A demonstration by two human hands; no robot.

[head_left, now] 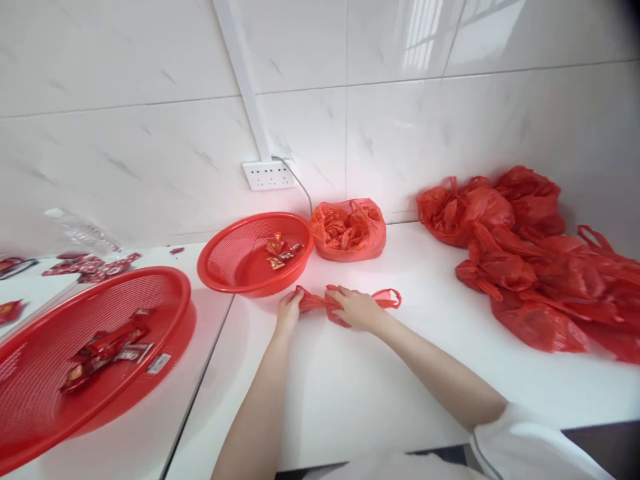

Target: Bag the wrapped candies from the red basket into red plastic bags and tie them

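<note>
A thin red plastic bag (314, 302) lies crumpled lengthwise on the white table between my hands. My left hand (289, 309) pinches its left end, fingers closed around it. Across the bag's middle rests my right hand (355, 308), its fingers curled over the plastic and gripping it. One looped handle sticks out to the right beyond my right wrist. Just behind my left hand stands a small red plastic basket (235, 288) with a few wrapped snack packets (277, 250) in it. A red bag stuffed with other red bags (350, 253) sits behind my right hand.
At the left is a larger red basket (173, 283) holding red wrapped packets (107, 347). Piled red plastic bags (545, 267) cover the right side. A clear bottle (85, 230) lies by the wall. A power strip (269, 175) with a cable is on the tiled wall.
</note>
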